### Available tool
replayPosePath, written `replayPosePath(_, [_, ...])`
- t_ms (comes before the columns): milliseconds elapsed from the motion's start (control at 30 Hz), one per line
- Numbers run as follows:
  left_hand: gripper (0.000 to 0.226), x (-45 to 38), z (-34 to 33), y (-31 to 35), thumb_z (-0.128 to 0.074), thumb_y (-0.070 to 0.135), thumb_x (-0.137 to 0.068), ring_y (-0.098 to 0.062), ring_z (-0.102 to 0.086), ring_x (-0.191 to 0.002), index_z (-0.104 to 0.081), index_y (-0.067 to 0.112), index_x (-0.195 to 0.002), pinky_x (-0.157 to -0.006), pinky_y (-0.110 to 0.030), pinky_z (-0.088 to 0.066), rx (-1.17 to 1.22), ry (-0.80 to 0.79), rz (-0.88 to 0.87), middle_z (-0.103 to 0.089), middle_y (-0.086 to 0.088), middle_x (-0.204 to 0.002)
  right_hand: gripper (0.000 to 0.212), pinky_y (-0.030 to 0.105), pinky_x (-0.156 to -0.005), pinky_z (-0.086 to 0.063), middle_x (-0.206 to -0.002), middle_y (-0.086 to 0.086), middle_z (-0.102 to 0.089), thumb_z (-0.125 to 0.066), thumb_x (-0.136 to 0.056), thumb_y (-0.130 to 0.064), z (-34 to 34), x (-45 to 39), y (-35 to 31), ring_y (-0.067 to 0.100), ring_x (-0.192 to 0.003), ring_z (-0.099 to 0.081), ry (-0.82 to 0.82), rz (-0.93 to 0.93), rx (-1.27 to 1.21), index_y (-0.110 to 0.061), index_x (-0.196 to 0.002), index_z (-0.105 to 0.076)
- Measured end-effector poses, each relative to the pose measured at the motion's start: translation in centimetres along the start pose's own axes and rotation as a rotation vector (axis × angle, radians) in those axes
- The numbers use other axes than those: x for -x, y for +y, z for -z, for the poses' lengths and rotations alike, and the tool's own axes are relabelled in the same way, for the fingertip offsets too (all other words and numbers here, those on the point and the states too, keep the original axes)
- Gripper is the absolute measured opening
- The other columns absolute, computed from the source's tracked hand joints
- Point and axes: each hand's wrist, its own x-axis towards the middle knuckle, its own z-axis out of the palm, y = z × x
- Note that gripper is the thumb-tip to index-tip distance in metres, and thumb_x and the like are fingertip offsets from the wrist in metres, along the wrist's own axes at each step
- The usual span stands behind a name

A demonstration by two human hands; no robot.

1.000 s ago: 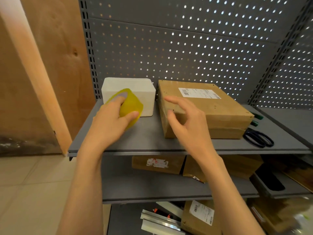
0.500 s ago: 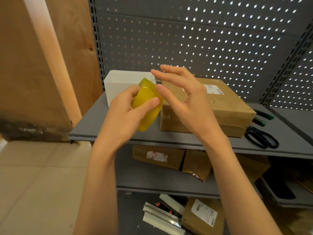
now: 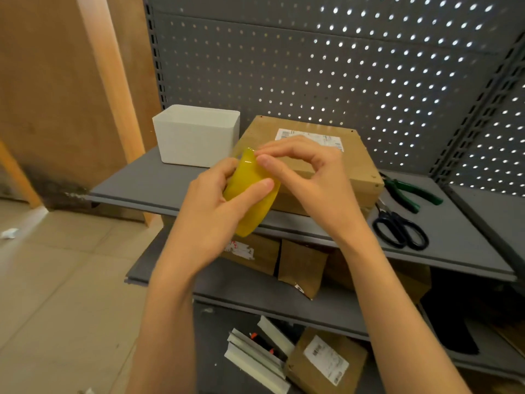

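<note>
My left hand (image 3: 211,211) grips a yellow roll of tape (image 3: 250,194) in front of the grey shelf (image 3: 147,183), thumb across its outer face. My right hand (image 3: 315,180) pinches at the roll's top edge with thumb and forefinger, its other fingers curled. Behind both hands lies a flat cardboard box (image 3: 349,155) with a white label, resting on the shelf. Left of it stands a white open bin (image 3: 196,137).
Black scissors (image 3: 400,230) and green-handled pliers (image 3: 409,191) lie on the shelf to the right of the box. Lower shelves hold cardboard parcels (image 3: 301,265) and white profiles (image 3: 255,356). A pegboard wall (image 3: 312,66) backs the shelf; a wooden panel (image 3: 56,81) stands at left.
My left hand carried the tape roll from near the white bin toward me and to the right. My right hand came onto the roll and now pinches its top edge.
</note>
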Motion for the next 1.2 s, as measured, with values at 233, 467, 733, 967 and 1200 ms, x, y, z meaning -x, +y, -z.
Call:
replayPosePath(233, [0.030,0.3,-5.0,1.5,-0.063,0.033,-0.078,-0.015,-0.070,-0.079,-0.060,0.020,-0.105,-0.058,-0.024,-0.056,0.254,-0.140,0.130,-0.072,-0.002,-0.089,0.007,0.015,-0.068,-0.048,-0.075,-0.012,-0.069,-0.065,-0.084,-0.010,3.2,1.6,1.0,0.001,-0.077,-0.063,0.162,-0.222,-0.280,-0.015,-0.083,-0.070])
replayPosePath(467, [0.022,-0.9,-7.0,1.4,-0.063,0.024,-0.084,-0.015,-0.070,-0.066,-0.059,0.016,-0.104,-0.059,-0.023,-0.055,0.349,-0.338,0.210,-0.073,-0.010,-0.080,0.008,0.024,-0.069,-0.052,-0.073,-0.010,-0.069,-0.070,-0.082,-0.016,6.1,2.1,2.1,0.006,-0.074,-0.065,0.337,-0.251,0.032,-0.022,-0.076,-0.070])
replayPosePath(733, [0.015,-4.6,-6.8,2.3,-0.063,0.036,-0.085,-0.020,-0.070,-0.061,-0.065,0.021,-0.086,-0.071,-0.036,-0.057,0.260,-0.284,0.203,-0.072,-0.007,-0.066,0.011,0.024,-0.071,-0.046,-0.077,-0.003,-0.066,-0.070,-0.082,-0.020,6.1,-0.9,2.0,0.002,-0.074,-0.058,0.450,-0.039,0.417,-0.010,-0.077,-0.070])
replayPosePath(967, [0.025,-3.7,-5.6,1.5,-0.059,0.043,-0.085,-0.017,-0.067,-0.050,-0.063,0.019,-0.087,-0.054,-0.028,-0.057,0.315,-0.224,0.332,-0.069,-0.006,-0.057,0.008,0.021,-0.075,-0.046,-0.073,-0.014,-0.066,-0.071,-0.081,-0.025,5.5,-4.4,1.5,-0.003,-0.072,-0.059,0.384,-0.064,0.367,-0.020,-0.075,-0.071])
replayPosePath(1200, [0.027,-2.8,-5.3,1.9,-0.058,0.038,-0.086,-0.021,-0.068,-0.055,-0.062,0.014,-0.097,-0.052,-0.028,-0.056,0.419,-0.276,0.422,-0.070,-0.012,-0.064,0.004,0.009,-0.068,-0.045,-0.074,-0.011,-0.070,-0.072,-0.079,-0.028,7.2,-5.5,5.4,-0.003,-0.071,-0.061,0.166,-0.321,0.293,-0.026,-0.075,-0.073])
